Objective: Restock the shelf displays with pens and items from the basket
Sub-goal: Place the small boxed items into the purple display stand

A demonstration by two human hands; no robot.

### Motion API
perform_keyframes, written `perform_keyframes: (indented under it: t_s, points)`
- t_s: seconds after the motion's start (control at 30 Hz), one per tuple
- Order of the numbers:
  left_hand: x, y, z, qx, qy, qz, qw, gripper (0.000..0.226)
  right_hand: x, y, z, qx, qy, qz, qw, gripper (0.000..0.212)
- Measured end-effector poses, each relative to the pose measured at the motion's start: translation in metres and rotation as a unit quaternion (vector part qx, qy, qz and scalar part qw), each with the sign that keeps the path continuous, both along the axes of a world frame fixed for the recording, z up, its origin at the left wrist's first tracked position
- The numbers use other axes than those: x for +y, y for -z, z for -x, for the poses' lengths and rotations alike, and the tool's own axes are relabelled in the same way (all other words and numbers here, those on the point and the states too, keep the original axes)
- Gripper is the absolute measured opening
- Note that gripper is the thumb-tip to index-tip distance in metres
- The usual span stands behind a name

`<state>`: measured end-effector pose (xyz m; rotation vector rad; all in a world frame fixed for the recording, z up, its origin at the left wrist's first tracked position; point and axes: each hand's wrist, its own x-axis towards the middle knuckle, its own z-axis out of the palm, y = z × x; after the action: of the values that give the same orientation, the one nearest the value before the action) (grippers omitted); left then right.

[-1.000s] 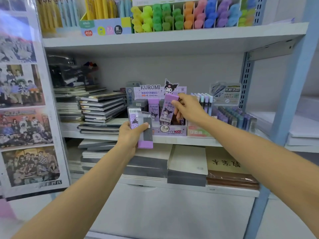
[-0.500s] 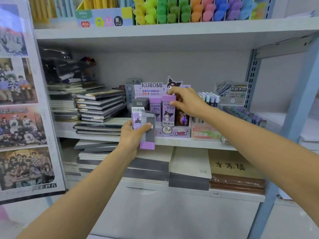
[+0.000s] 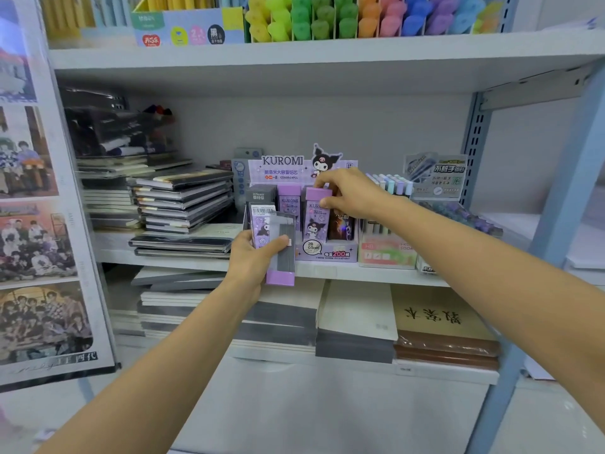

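The purple lead case (image 3: 316,221), tilted a second ago, now stands upright in the Kuromi display box (image 3: 330,253), its cap pinched by the right hand (image 3: 352,194). Below and left of that hand, the left hand (image 3: 250,257) grips two spare cases (image 3: 278,247). Step: seating one case; next, release it and draw another from the left grip

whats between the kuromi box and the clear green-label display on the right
Head view: a pastel display box of pale cases sits between the Kuromi box and the clear display.
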<state>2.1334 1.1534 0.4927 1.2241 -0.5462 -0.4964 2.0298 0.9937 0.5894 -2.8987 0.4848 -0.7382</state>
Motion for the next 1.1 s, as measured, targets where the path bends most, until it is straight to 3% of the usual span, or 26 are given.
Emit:
perform_keyframes:
  t_s: [0.23,0.43,0.6,0.77,0.93,1.1]
  points:
    - [0.005,0.0,-0.011,-0.007,-0.016,-0.003,1.0,0.042,-0.002,0.003,0.003,-0.022,-0.035,0.016,0.999,0.02]
    - [0.006,0.002,-0.018,-0.043,-0.025,-0.023,0.998,0.024,-0.007,0.011,-0.002,-0.017,-0.031,0.045,0.998,0.02]
    - [0.005,0.003,-0.018,-0.038,-0.023,-0.019,0.999,0.025,-0.005,0.014,-0.008,-0.078,-0.013,0.108,0.991,0.037]
    - [0.007,0.002,-0.015,-0.025,-0.009,-0.005,1.0,0.032,-0.003,0.02,-0.011,-0.104,0.005,0.108,0.989,0.026]
    - [0.01,-0.004,-0.007,-0.042,0.016,0.011,0.999,0.034,0.023,0.02,-0.004,-0.203,-0.086,-0.026,0.975,0.024]
    - [0.011,-0.011,0.007,-0.064,0.046,0.024,0.997,0.043,0.042,0.025,0.006,-0.113,-0.122,-0.214,0.963,0.036]
